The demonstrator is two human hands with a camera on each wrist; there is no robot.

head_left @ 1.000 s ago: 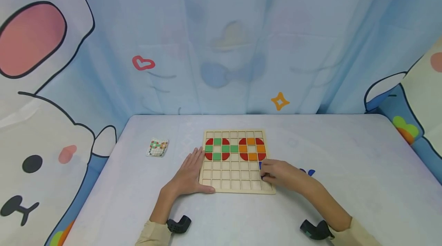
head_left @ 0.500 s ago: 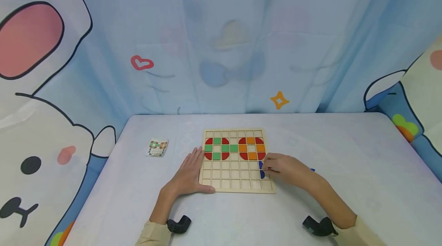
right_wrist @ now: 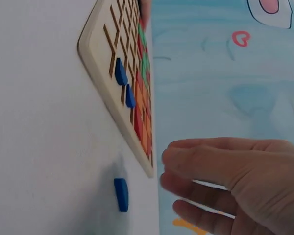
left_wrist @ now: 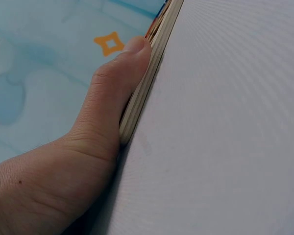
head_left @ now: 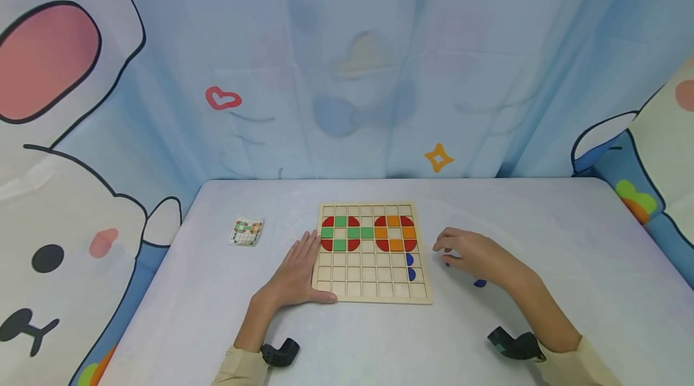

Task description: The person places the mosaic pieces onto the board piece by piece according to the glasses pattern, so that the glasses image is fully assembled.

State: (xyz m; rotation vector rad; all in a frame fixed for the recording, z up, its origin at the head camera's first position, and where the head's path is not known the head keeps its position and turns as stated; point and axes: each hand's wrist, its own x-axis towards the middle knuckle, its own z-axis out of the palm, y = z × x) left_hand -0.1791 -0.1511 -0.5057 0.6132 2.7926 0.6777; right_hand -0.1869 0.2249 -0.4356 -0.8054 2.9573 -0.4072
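My left hand (head_left: 295, 271) lies at the left side of a wooden grid board (head_left: 360, 285), its fingers stretched along the edge and its thumb (left_wrist: 132, 58) against the near corner. Red, green and orange tiles form two ring shapes in the upper rows. Two blue rounded tiles (head_left: 410, 274) sit in a right-hand column. To the right of the board, my right hand (head_left: 477, 253) hovers with loosely bent fingers, holding nothing visible. One loose blue tile (right_wrist: 121, 195) lies below it on the table, partly hidden in the head view. Another blue tile (head_left: 479, 283) lies nearer the wrist.
A small pattern card (head_left: 247, 232) lies on the white table (head_left: 569, 235), left of the board. Behind the table hangs a blue printed curtain (head_left: 303, 73). Each wrist carries a black device (head_left: 281, 352).
My right hand has drawn back from the board to the right, uncovering the two blue tiles in the column and hovering over a loose one. My left hand has stayed in place.
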